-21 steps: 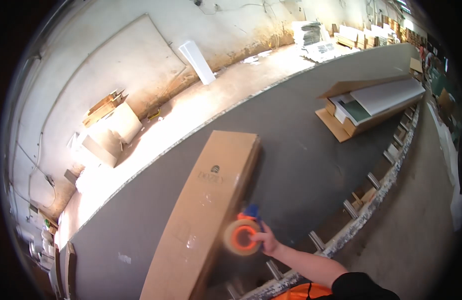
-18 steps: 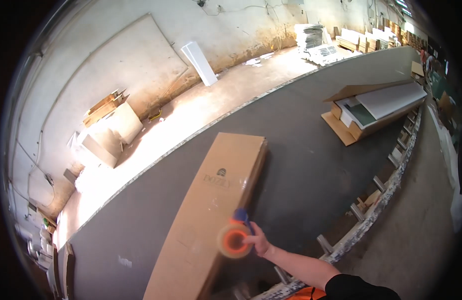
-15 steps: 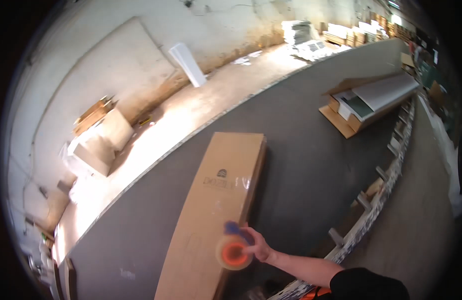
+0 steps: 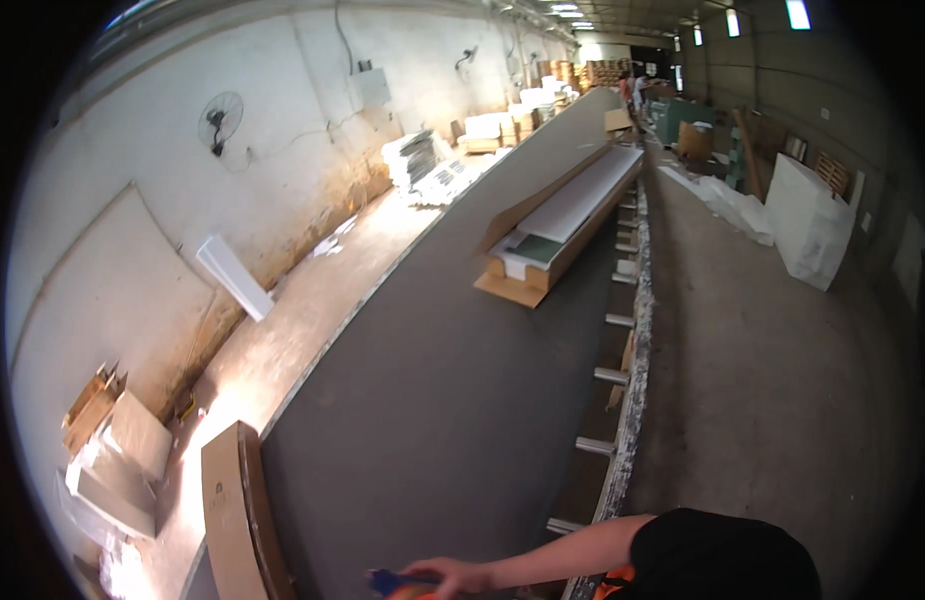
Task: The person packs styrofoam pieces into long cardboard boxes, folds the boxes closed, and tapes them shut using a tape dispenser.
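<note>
At the lower edge, my right hand (image 4: pixel 457 577) is closed around a tape dispenser (image 4: pixel 387 581) with a blue handle and some orange; much of it is cut off by the picture's edge. A long closed cardboard box (image 4: pixel 229 525) lies to the left of that hand, apart from it, on a long dark grey table (image 4: pixel 433 420). Farther along the table is an open long carton (image 4: pixel 563 278) with its flaps folded out, holding white sheets or panels and a green piece. My left hand is not in view.
Metal rollers (image 4: pixel 611 375) stick out along the table's right edge. A concrete floor (image 4: pixel 743 400) runs beside it, with a wrapped white block (image 4: pixel 808 222) farther off. Cartons (image 4: pixel 118 460) and a leaning white panel (image 4: pixel 233 277) stand along the left wall.
The view has swung up and to the right, so the closed box now sits at the lower left. My right hand, still holding the tape dispenser, appears lower, no longer in front of the box.
</note>
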`<state>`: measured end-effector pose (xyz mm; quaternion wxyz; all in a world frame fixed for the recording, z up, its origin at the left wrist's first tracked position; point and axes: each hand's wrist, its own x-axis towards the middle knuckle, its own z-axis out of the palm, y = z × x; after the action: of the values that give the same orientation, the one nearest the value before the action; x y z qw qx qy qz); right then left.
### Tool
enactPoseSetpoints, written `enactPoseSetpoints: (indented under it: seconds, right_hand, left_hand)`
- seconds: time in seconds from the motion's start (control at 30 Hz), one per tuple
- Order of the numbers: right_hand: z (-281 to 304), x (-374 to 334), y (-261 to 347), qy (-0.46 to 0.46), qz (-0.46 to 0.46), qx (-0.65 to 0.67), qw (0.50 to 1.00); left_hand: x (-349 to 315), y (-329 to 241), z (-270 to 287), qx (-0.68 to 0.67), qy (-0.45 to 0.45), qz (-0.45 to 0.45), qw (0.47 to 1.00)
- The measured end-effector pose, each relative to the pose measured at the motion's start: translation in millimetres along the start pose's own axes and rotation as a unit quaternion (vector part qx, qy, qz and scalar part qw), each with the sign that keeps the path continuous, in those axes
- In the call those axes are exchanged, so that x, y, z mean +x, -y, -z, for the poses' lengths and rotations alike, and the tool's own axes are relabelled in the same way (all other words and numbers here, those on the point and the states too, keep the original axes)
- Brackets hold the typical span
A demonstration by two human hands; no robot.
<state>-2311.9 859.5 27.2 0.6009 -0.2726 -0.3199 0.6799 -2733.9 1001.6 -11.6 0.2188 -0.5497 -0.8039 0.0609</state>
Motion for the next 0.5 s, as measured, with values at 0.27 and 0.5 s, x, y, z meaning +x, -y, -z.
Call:
enactPoseSetpoints:
  seconds: [0.27, 0.5]
  right_hand:
    - [111, -353, 62, -0.507, 0.109, 0.069, 0.852]
    - [211, -600, -26, -0.633, 0.296, -0.007, 0.715]
  left_hand:
    - [-225, -229, 314, -0.795, 0.326, -0.342, 0.379]
    - [-434, -224, 623, -0.608, 0.448, -0.513, -0.408]
